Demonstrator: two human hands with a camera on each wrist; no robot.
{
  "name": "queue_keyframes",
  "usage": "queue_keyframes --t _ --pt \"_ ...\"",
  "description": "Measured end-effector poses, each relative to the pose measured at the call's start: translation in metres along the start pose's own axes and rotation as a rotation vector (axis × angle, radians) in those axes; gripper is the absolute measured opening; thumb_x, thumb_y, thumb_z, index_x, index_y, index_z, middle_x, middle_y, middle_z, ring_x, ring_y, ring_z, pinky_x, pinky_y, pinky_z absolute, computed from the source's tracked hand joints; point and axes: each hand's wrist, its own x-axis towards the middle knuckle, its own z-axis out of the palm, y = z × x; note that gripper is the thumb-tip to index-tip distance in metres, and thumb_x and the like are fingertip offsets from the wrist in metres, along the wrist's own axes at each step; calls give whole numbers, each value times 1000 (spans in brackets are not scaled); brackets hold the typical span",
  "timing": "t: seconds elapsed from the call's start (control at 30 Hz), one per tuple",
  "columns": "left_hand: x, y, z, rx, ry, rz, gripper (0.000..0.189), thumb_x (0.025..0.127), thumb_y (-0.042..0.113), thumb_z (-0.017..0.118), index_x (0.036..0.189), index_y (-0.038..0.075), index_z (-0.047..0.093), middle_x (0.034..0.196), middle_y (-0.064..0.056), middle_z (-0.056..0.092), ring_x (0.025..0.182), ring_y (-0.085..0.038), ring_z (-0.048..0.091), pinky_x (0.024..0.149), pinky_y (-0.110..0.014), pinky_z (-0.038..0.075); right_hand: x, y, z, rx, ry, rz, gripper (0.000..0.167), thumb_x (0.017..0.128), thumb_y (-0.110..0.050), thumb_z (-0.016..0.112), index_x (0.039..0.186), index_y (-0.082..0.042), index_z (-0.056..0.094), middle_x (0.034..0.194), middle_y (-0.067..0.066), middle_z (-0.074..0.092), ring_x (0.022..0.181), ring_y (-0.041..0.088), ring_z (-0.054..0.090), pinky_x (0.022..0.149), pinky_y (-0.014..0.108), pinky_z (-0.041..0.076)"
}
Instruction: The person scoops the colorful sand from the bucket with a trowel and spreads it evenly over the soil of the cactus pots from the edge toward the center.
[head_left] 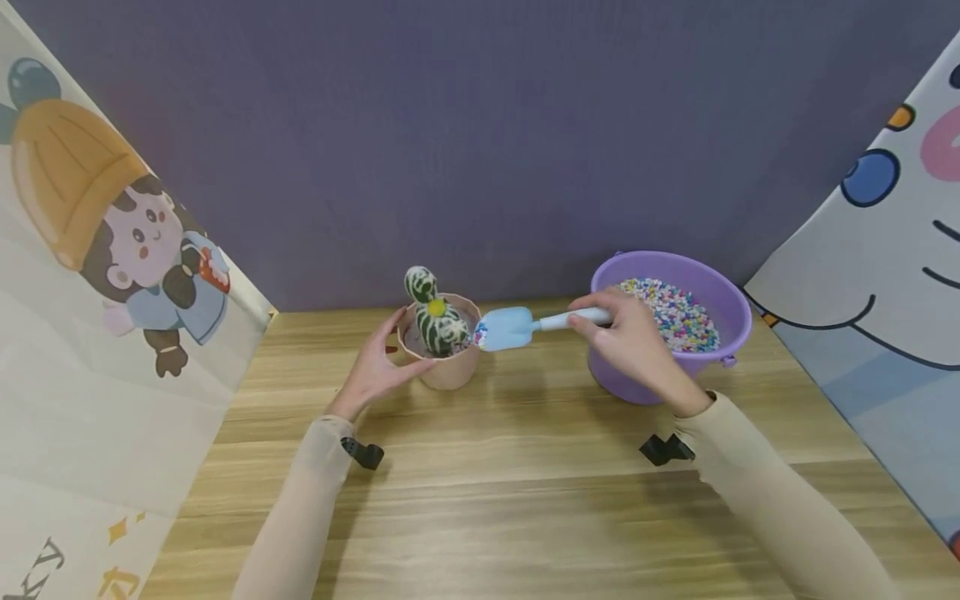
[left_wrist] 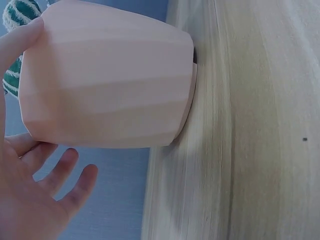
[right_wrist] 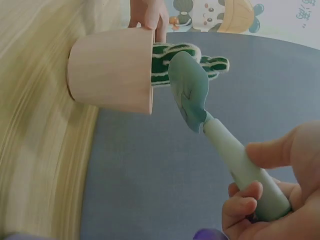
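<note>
Wood-grain tabletop (head_left: 480, 517); dark blue-grey wall (head_left: 480, 150) at its back. Pale pink pot (head_left: 447, 377) stands upright on the wood, near that wall; taken as landmark. Pale blue trowel (head_left: 510, 327) just right of the pot, blade tip at its rim, overlapping the cactus (head_left: 433, 333) in the head view; contact cannot be told.

Both forearms in beige sleeves (head_left: 296, 508) reach forward, one to each side of the pot. Left wrist bent inward to it; right arm angled back toward it from well to the right.

Pot: striped green-and-white cactus, yellow flower (head_left: 437, 308). Trowel blade: a few coloured beads (head_left: 482, 333) at the tip. Purple bucket (head_left: 626, 383), right of the pot and well apart: many multicoloured beads (head_left: 682, 321) inside.

Left hand (head_left: 373, 368): thumb and forefinger hold the pot near its rim, other fingers spread beside it. Right hand (head_left: 630, 333): grips the trowel handle (head_left: 570, 319), thumb along it, fingers curled beneath.
</note>
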Motion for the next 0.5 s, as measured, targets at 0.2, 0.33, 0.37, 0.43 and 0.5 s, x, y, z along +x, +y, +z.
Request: queue_keyframes --t 0.2,0.33,0.37,0.43,0.5 --pt "-1 1 2 8 19 -20 109 82 38 91 168 12 31 172 -17 34 154 -40 40 116 -61 49 1 -2 12 0 17 19 19 99 -15 74 111 -2 79 102 19 75 93 34 65 97 46 51" --pt "-1 4 4 22 34 -37 111 80 41 93 168 10 32 171 -17 36 153 -40 41 116 -60 49 1 -5 17 -4 6 38 20 100 -16 73 113 -2 79 105 19 75 90 32 62 82 38 46" --pt "-1 4 5 26 40 -39 111 80 41 93 167 10 32 171 -18 36 153 -40 41 116 -59 49 1 -5 18 -7 6 40 20 100 -16 73 112 -2 79 106 19 76 90 31 62 82 37 46" --pt "-2 6 7 38 53 -53 112 79 43 93 167 11 33 171 -17 37 152 -39 43 117 -58 49 1 -4 20 -12 3 43 20 100 -17 73 112 -3 80 106 18 75 90 30 62 82 36 46" --pt "-2 7 9 54 69 -57 112 78 45 94 167 11 34 170 -17 38 151 -39 43 117 -59 48 2 -4 23 -15 -1 51 20 99 -18 73 112 -3 80 106 17 75 90 30 62 82 37 46"
